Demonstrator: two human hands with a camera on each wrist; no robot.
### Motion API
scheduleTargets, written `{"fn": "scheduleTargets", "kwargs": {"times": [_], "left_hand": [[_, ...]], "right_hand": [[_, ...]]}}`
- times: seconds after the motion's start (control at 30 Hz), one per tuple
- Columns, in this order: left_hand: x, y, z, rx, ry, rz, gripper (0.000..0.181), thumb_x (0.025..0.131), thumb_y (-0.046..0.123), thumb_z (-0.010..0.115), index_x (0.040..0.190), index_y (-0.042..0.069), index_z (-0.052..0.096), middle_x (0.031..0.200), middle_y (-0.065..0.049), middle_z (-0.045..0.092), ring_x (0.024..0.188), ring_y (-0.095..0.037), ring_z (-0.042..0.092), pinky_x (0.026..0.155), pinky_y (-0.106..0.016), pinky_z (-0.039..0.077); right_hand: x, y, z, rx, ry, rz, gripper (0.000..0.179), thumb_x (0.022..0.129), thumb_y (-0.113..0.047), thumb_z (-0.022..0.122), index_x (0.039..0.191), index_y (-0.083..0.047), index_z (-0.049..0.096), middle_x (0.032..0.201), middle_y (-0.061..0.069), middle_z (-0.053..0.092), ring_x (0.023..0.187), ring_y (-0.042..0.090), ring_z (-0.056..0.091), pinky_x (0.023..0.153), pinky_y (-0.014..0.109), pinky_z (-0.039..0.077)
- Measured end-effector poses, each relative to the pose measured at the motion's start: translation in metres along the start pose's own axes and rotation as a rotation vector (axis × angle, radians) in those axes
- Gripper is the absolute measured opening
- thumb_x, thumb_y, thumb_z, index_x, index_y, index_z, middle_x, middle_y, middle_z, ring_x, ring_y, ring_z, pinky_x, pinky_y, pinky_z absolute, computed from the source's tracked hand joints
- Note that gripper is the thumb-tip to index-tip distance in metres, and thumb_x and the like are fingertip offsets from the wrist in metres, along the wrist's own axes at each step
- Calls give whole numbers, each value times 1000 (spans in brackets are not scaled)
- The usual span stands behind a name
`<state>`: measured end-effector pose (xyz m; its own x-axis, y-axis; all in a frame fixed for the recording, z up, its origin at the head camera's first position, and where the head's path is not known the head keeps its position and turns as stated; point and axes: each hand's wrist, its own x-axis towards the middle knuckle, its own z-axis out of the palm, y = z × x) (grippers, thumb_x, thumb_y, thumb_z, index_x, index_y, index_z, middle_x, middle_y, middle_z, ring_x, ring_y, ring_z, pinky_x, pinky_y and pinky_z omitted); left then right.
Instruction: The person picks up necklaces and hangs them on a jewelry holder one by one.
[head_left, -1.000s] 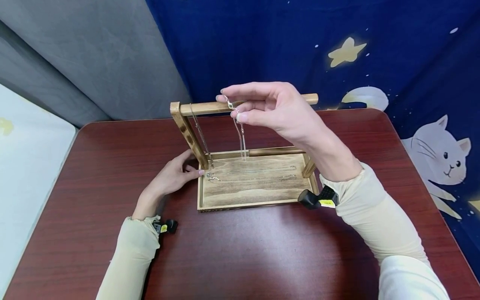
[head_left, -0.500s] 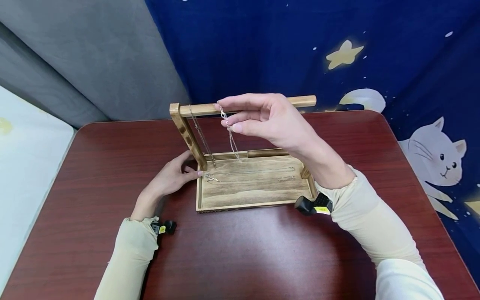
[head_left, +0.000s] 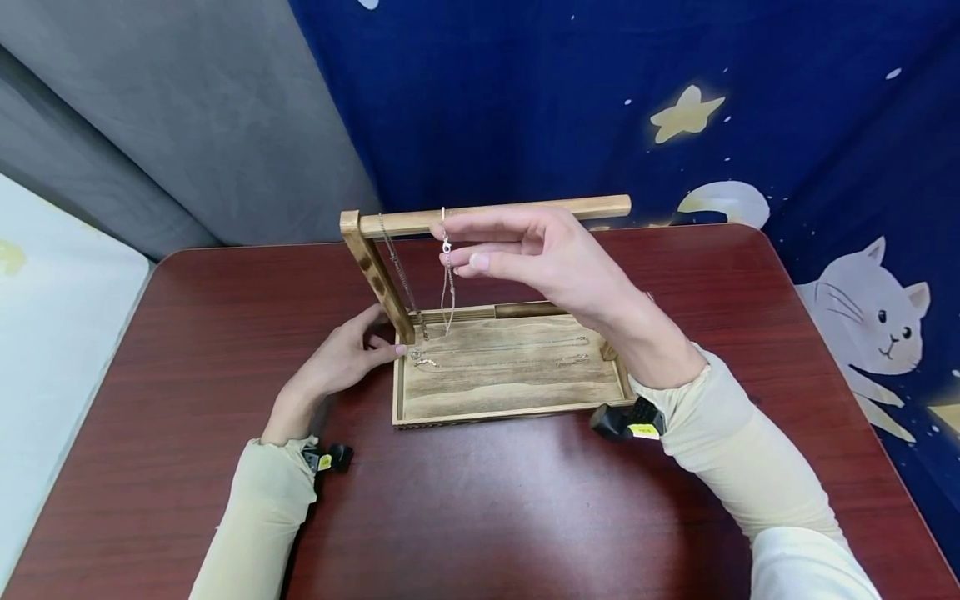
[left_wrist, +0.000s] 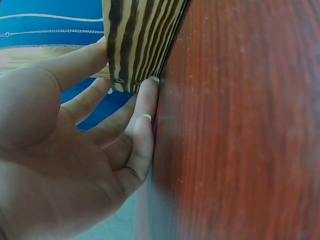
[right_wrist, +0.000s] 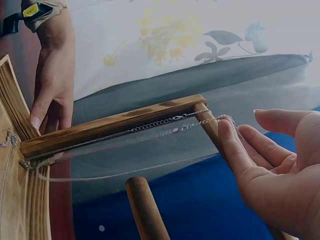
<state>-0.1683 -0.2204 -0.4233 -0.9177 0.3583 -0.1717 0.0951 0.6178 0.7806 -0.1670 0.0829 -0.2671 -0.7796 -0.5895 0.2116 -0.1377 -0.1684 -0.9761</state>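
Note:
A wooden jewelry stand (head_left: 525, 404) stands on the table, its crossbar (head_left: 405, 223) above a shallow tray. My right hand (head_left: 540, 246) is up at the crossbar, fingertips pinching a thin silver necklace (head_left: 448, 312). The necklace passes over the bar and hangs in a narrow loop, its clasp (head_left: 447, 247) just under the bar. My left hand (head_left: 341, 354) grips the stand's left end at the post's foot, thumb on the tray edge and fingers behind. Close to the left post (head_left: 375, 279), another necklace (head_left: 397, 262) hangs from the bar.
Two more necklaces lie stretched across the tray floor, a plain chain (head_left: 510, 346) behind and a chain with a curved piece (head_left: 427, 362) in front. The dark red table (head_left: 487, 508) ends at a blue curtain (head_left: 525, 92) and a grey curtain (head_left: 225, 108).
My right hand has come down and left along the crossbar with the necklace, which now loops over the bar. The left hand keeps its place at the stand.

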Motion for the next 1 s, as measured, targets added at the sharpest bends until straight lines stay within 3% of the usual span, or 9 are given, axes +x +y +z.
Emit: {"fn": "scheduleTargets", "kwargs": {"times": [0.2,0.53,1.0], "left_hand": [[0,0,1,2,-1,-2,57,95,27,70,145,17,45,107,-9,66,87,-18,64,82,-38,47],[0,-1,0,-4,2,-1,62,95,28,70,149,16,41,120,-9,64,91,-18,67,82,-38,48],[-1,0,-1,8,-2,-10,54,95,28,70,143,19,46,117,-8,65,93,-18,67,85,-40,48]], "right_hand": [[-2,5,-1,45,4,17,35,95,3,62,130,3,62,128,15,65,115,31,64,97,42,49],[-3,9,-2,49,-15,47,35,94,2,64,130,0,63,130,11,64,119,29,62,99,41,48],[-9,14,-4,98,9,122,35,98,1,59,133,3,60,134,17,60,124,29,58,99,44,48]]}}
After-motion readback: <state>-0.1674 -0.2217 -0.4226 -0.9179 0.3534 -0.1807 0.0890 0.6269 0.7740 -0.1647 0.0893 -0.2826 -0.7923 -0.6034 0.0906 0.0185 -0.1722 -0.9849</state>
